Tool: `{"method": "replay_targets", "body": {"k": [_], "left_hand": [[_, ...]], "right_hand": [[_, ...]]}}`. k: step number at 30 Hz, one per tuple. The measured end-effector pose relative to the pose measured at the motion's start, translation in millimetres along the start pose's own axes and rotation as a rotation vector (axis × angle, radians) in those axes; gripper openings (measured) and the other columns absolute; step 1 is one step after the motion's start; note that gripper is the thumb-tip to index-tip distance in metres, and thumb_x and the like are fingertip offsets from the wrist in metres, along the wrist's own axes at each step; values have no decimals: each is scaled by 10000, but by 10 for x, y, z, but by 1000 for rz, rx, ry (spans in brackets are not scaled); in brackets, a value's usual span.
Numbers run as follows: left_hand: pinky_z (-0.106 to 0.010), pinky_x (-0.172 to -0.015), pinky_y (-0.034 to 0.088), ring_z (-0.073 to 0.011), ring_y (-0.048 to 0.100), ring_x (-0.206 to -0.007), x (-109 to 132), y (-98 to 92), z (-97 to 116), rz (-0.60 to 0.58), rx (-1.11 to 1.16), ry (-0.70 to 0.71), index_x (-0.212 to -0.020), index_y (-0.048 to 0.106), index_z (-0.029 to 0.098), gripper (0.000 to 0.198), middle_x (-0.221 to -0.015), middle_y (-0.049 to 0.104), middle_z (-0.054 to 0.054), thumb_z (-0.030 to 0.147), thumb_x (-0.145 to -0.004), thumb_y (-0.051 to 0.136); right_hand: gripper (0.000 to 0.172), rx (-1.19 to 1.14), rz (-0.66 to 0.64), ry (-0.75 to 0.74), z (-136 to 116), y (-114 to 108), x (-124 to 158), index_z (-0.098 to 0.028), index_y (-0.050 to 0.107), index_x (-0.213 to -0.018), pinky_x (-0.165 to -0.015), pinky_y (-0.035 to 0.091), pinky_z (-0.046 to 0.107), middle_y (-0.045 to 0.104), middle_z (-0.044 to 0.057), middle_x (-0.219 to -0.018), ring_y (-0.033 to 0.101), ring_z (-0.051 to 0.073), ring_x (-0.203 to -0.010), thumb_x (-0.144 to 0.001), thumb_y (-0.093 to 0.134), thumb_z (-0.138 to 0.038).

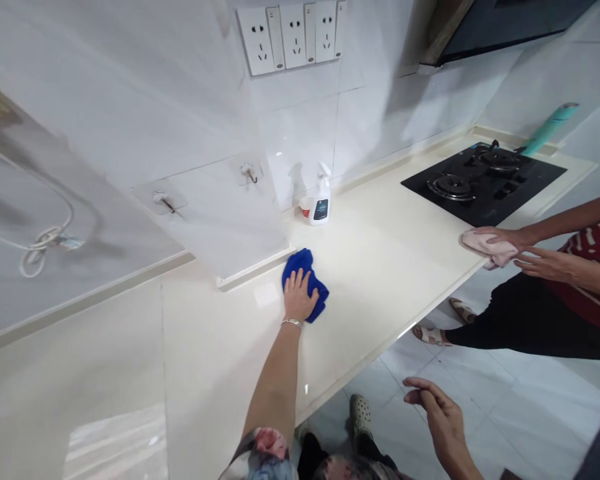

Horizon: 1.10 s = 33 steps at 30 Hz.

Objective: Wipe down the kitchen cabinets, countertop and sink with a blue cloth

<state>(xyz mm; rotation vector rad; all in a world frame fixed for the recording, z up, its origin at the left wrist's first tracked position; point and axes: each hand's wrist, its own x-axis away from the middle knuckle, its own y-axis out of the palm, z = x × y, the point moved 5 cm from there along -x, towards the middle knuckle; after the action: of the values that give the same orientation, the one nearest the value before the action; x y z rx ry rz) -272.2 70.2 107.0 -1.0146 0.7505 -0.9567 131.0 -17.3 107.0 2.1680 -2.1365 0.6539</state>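
My left hand (300, 297) lies flat on a crumpled blue cloth (320, 308), its fingers spread over the top and pressing it to the pale countertop (375, 267). The cloth sits beside the corner of the tiled wall ledge. Low on the right, my right hand (443, 420) hangs in the air past the counter's front edge. Its fingers are loosely bent, with nothing visible in them. Beyond the cloth, against the wall, a white spray bottle (321, 200) with a dark label stands upright. Partly hidden behind the bottle is a small red and white cup (306, 207).
At the right, another person's hand (505, 239) rests on a pink cloth (485, 245) at the counter edge. Behind it is a black gas hob (475, 187), with a teal roll (550, 130) leaning at its far corner. Wall hooks (167, 202) and a white cable (45, 240) are on the left.
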Motion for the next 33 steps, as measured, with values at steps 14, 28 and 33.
{"method": "replay_targets", "body": {"k": [14,28,33], "left_hand": [[-567,-1297,222,-379,260,-1572,1904,-1210,-2468,236,-169,-625,-1575,400,89,707,-1685,326,-160,465,-978,364],[-580,-1277,294,-389,290,-1560,4025,-1274,-2630,389,-382,-786,-1556,438,102,640,-1656,378,-166,443,-1022,351],[-624,-1264,321,-413,228,-1577,3796,-1149,-2340,380,-395,-689,-1586,389,135,642,-1688,315,-152,368,-993,460]], "right_hand": [[379,89,-306,-223,-187,980,231,-185,767,-880,-653,571,319,710,57,-652,691,231,-661,-854,517,-468],[277,491,-365,-1229,-103,2086,477,-231,738,-996,-809,569,384,754,79,-1076,713,243,-959,-948,465,-224],[221,618,-269,-1283,-92,2180,476,-214,691,-864,-741,539,378,753,101,-996,711,251,-848,-943,487,-246]]}}
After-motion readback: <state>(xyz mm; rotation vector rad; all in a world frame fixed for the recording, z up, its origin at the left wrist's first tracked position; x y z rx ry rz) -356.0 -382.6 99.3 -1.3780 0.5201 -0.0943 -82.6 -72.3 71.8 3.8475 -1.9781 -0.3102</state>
